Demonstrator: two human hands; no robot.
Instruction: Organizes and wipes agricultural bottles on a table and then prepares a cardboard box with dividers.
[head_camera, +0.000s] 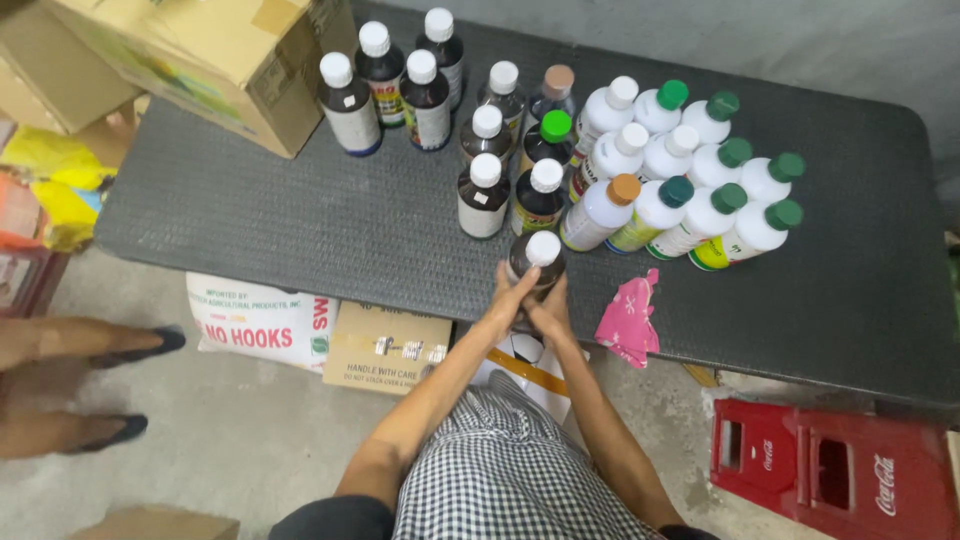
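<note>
Clasping dark bottle (533, 262), apparently both hands (530, 305).

The lower part of the dark bottle (532, 262) is hidden behind the left hand (508, 300) and the right hand (548, 312), so its label cannot be seen. The cardboard box (215, 60) is cut off by the top edge, and the red crate (840, 478) by the bottom and right edges. The labels on the white bottles (680, 170) are too small to tell.
</note>
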